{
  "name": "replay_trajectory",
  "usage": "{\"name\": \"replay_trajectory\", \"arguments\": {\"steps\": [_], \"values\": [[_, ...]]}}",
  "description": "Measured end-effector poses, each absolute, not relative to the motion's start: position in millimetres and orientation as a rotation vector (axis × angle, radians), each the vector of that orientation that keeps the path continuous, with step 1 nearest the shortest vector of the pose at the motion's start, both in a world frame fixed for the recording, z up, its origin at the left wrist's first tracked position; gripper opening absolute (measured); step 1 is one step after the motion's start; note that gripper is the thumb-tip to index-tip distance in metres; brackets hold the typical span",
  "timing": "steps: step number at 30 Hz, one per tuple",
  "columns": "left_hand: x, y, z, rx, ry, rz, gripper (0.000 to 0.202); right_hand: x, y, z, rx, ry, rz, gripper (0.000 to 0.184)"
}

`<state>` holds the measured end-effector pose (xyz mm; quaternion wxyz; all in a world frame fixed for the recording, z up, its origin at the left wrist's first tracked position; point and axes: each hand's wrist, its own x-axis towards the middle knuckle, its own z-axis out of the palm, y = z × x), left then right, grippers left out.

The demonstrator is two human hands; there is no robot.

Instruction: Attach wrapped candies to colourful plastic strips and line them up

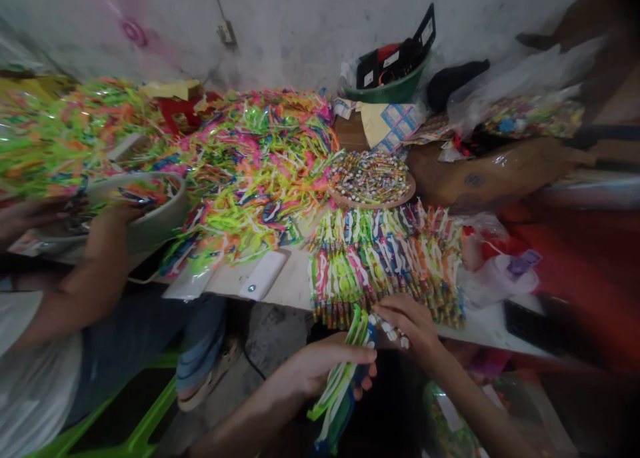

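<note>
Round tray (345, 200) heaped with small sweets; green basket (395, 91) holding black cards. Two hands low at the counter (295, 281) edge: left hand (320, 368) curled around one bundle of packets (340, 385), right hand (413, 325) just beside, pinching its top. Rows of packets (385, 265) directly behind.

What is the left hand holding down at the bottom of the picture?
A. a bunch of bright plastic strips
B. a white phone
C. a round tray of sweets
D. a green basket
A: the left hand is closed around a bunch of bright plastic strips, green, white and blue, hanging below the table edge, while the right hand touches their top end.
</note>
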<state>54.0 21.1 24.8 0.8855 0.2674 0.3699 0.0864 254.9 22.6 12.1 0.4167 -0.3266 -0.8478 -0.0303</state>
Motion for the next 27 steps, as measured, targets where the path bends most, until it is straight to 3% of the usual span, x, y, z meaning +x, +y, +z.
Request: {"name": "replay_trajectory", "arguments": {"steps": [13,27], "values": [[56.7,18.6,24.4,0.566,0.771,0.171,0.042,253.9,24.3,2.1,-0.799,-2.08,-0.057,0.034],[51.0,14.1,35.0,0.543,0.777,0.279,0.037,252.9,14.6,15.9,-0.75,-2.158,-0.255,0.038]]}}
